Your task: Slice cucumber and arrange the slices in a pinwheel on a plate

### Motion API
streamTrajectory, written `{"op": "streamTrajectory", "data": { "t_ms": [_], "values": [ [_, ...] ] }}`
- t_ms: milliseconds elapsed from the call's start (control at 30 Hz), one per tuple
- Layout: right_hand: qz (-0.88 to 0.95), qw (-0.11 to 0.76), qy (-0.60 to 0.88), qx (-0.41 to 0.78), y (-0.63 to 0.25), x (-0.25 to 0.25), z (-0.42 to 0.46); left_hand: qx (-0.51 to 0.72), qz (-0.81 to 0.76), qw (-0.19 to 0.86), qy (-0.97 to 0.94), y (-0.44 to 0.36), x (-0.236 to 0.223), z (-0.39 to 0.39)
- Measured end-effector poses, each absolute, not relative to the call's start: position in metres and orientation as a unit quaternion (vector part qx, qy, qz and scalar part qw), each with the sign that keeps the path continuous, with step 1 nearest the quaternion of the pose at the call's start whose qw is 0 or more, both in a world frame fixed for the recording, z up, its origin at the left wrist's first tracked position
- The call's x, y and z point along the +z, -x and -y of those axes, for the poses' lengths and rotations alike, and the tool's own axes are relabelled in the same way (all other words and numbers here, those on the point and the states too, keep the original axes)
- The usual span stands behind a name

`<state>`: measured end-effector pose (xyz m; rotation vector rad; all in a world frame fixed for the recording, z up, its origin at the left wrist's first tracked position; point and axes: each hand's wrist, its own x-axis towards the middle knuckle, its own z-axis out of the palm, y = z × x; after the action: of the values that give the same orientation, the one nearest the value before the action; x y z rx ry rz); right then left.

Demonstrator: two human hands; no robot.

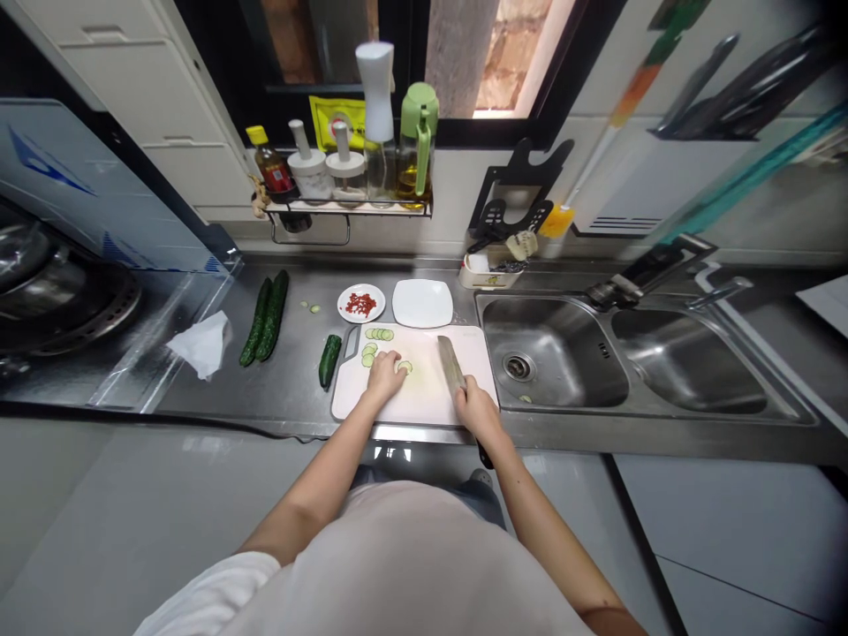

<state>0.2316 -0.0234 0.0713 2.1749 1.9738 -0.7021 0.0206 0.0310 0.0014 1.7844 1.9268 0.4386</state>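
Note:
A white cutting board (424,397) lies on the steel counter in front of me. My left hand (385,374) rests on it with fingers curled over cucumber slices (405,366). More slices (379,335) lie in a row at the board's far left corner. My right hand (475,408) grips the handle of a cleaver (450,365), whose blade lies low over the board, to the right of the slices. A cucumber piece (329,359) lies just left of the board.
Two whole cucumbers (265,318) lie further left beside a crumpled tissue (202,344). A small plate of chopped red chilli (361,303) and an empty white plate (422,303) sit behind the board. A double sink (563,353) is at the right, a condiment shelf (351,208) on the back wall.

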Motion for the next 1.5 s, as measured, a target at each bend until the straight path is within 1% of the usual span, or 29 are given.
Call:
{"op": "streamTrajectory", "data": {
  "t_ms": [333,667,1067,1400,1500],
  "values": [
    [-0.642,0.108,-0.726,-0.222,-0.228,0.066,0.015,0.160,-0.698,0.221,-0.662,-0.026,0.006,-0.026],
    [-0.642,0.121,-0.714,-0.252,-0.226,0.068,0.005,0.157,-0.720,0.223,-0.639,-0.029,0.007,-0.031],
    [-0.644,0.122,-0.709,-0.260,-0.227,0.067,0.003,0.210,-0.725,0.322,-0.572,-0.028,0.026,-0.015],
    [-0.653,0.116,-0.705,-0.251,-0.227,0.067,0.005,0.248,-0.790,0.272,-0.491,0.026,0.016,-0.015],
    [-0.655,0.112,-0.703,-0.253,-0.228,0.067,0.005,0.239,-0.808,0.251,-0.477,0.036,0.015,-0.017]
  ]
}}
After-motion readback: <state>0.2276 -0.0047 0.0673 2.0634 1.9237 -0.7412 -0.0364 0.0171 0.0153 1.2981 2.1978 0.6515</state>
